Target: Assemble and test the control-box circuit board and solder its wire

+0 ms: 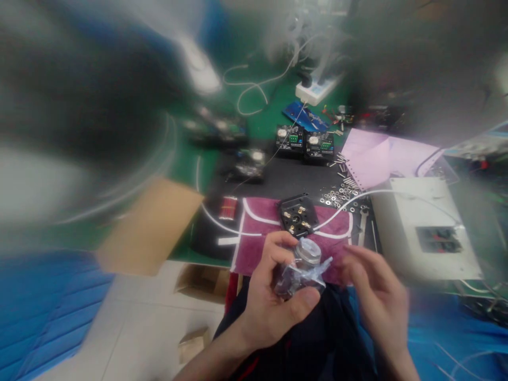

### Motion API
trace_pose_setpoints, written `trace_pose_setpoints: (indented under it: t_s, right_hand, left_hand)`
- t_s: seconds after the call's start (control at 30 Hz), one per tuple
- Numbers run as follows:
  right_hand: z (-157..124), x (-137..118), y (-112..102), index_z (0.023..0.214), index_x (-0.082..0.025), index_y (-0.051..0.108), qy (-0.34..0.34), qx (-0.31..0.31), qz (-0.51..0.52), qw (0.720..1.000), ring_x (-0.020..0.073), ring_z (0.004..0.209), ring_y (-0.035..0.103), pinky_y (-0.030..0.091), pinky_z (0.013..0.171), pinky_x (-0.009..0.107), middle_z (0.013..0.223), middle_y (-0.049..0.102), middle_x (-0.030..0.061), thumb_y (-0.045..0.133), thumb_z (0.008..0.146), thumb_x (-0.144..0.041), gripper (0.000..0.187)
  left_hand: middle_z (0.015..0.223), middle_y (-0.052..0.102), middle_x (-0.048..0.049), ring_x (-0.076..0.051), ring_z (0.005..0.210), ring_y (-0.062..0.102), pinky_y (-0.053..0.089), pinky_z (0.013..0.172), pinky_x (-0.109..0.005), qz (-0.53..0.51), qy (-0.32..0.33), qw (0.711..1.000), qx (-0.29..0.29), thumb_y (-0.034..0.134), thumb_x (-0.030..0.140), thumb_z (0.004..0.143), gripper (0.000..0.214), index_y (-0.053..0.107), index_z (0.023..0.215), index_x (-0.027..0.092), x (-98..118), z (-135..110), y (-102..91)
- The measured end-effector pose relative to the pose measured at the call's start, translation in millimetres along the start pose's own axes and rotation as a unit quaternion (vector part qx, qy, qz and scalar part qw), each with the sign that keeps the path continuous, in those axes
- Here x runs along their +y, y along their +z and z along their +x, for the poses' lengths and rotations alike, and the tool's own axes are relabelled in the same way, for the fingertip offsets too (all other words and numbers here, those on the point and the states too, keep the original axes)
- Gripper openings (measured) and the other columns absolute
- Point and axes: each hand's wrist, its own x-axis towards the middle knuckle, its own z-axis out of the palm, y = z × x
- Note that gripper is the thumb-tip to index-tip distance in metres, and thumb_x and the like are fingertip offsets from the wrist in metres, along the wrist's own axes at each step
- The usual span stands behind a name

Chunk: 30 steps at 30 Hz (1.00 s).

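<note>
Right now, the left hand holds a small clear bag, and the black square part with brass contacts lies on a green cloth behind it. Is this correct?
Not quite: the cloth is dark red, not green. The head view shows the left hand holding the clear bag, and the black square part lying on the cloth behind it.

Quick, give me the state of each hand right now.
Left hand: closed on a small clear bag with a round part inside.
Right hand: open, holding nothing, fingers beside the bag; blur hides whether they touch it.
</note>
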Motion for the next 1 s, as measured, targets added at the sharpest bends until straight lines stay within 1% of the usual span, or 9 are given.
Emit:
trace_pose_setpoints:
  t_s: [0.03, 0.1, 0.17, 0.3, 0.5, 0.6, 0.8, 0.9, 1.0]
  right_hand:
    - [-5.8, -3.9, 6.5, 0.129, -0.023, 0.074, 0.001, -0.084, 0.076, 0.994, 0.0228, 0.087, 0.078, 0.065, 0.076, 0.032, 0.109, 0.081, 0.0098, 0.07, 0.1, -0.055, 0.043]
    - [-13.9, -2.8, 19.2, 0.145, -0.027, 0.067, 0.026, -0.198, 0.181, 0.963, 0.0281, 0.114, 0.077, 0.066, 0.096, 0.041, 0.129, 0.077, 0.0118, 0.063, 0.102, -0.064, 0.056]
    - [-18.1, 6.8, 28.4, 0.156, -0.029, 0.058, 0.055, -0.244, 0.235, 0.939, 0.031, 0.134, 0.069, 0.06, 0.11, 0.047, 0.144, 0.071, 0.0126, 0.057, 0.104, -0.066, 0.063]
    - [-19.6, 26.0, 32.0, 0.161, -0.031, 0.051, 0.102, -0.25, 0.227, 0.936, 0.0305, 0.14, 0.065, 0.059, 0.112, 0.046, 0.155, 0.064, 0.0122, 0.054, 0.108, -0.055, 0.059]
    - [-14.1, 17.9, 26.9, 0.156, -0.032, 0.056, 0.066, -0.269, 0.211, 0.938, 0.0302, 0.147, 0.06, 0.053, 0.119, 0.042, 0.161, 0.059, 0.0099, 0.061, 0.104, -0.057, 0.057]
    - [-11.0, 9.6, 29.7, 0.155, -0.033, 0.057, 0.04, -0.267, 0.201, 0.942, 0.0288, 0.144, 0.063, 0.055, 0.116, 0.039, 0.159, 0.061, 0.0092, 0.062, 0.103, -0.061, 0.06]
    - [-10.4, 7.4, 32.4, 0.156, -0.03, 0.055, 0.03, -0.275, 0.17, 0.946, 0.0285, 0.142, 0.065, 0.056, 0.115, 0.038, 0.157, 0.063, 0.0104, 0.066, 0.099, -0.066, 0.068]
    - [-11.2, 7.2, 32.3, 0.156, -0.029, 0.055, 0.022, -0.271, 0.145, 0.951, 0.0292, 0.143, 0.063, 0.054, 0.118, 0.039, 0.156, 0.063, 0.0111, 0.069, 0.098, -0.065, 0.07]
    - [-8.9, 3.4, 33.8, 0.153, -0.03, 0.058, -0.003, -0.265, 0.122, 0.956, 0.0279, 0.134, 0.068, 0.057, 0.111, 0.035, 0.149, 0.068, 0.0094, 0.075, 0.093, -0.066, 0.072]
  left_hand:
    - [0.129, 0.05, -0.0082, -0.023, 0.112, 0.063, 0.059, 0.094, -0.037, 0.035, 0.017, 0.999, 0.002, 0.084, 0.045, 0.09, 0.037, 0.057, 0.104, 0.023, 0.2, -0.1, 1.5]
    - [0.13, 0.049, -0.0091, -0.024, 0.118, 0.063, 0.059, 0.095, -0.036, 0.1, 0.047, 0.994, -0.005, 0.083, 0.036, 0.091, 0.03, 0.059, 0.103, 0.023, 1.5, 0.3, 4.7]
    - [0.127, 0.051, -0.0093, -0.028, 0.126, 0.064, 0.06, 0.102, -0.04, 0.143, 0.082, 0.986, -0.032, 0.08, 0.026, 0.093, 0.021, 0.06, 0.099, 0.022, 3.9, 1.7, 7.6]
    - [0.114, 0.063, -0.0077, -0.031, 0.13, 0.068, 0.058, 0.114, -0.051, 0.166, 0.142, 0.974, -0.065, 0.076, 0.018, 0.094, 0.016, 0.06, 0.096, 0.021, 8.5, 6.2, 10.4]
    - [0.118, 0.066, -0.0089, -0.027, 0.118, 0.074, 0.065, 0.101, -0.04, 0.17, 0.154, 0.973, -0.023, 0.086, 0.031, 0.089, 0.035, 0.062, 0.113, 0.022, 7.0, 7.4, 3.0]
    - [0.121, 0.067, -0.0099, -0.026, 0.119, 0.073, 0.064, 0.104, -0.04, 0.205, 0.142, 0.967, -0.045, 0.083, 0.034, 0.093, 0.032, 0.064, 0.117, 0.023, 7.1, 6.1, -8.8]
    - [0.121, 0.069, -0.0098, -0.023, 0.115, 0.071, 0.063, 0.101, -0.034, 0.281, 0.092, 0.952, -0.081, 0.079, 0.023, 0.094, 0.026, 0.066, 0.116, 0.023, 4.8, 4.6, -34.7]
    - [0.119, 0.07, -0.0087, -0.022, 0.111, 0.072, 0.063, 0.098, -0.032, 0.287, 0.095, 0.949, -0.091, 0.082, 0.026, 0.093, 0.03, 0.066, 0.117, 0.023, 5.2, 6.0, -37.1]
    - [0.118, 0.07, -0.008, -0.022, 0.108, 0.072, 0.062, 0.099, -0.033, 0.297, 0.088, 0.946, -0.1, 0.086, 0.032, 0.09, 0.035, 0.066, 0.118, 0.023, 8.9, 8.5, -34.1]
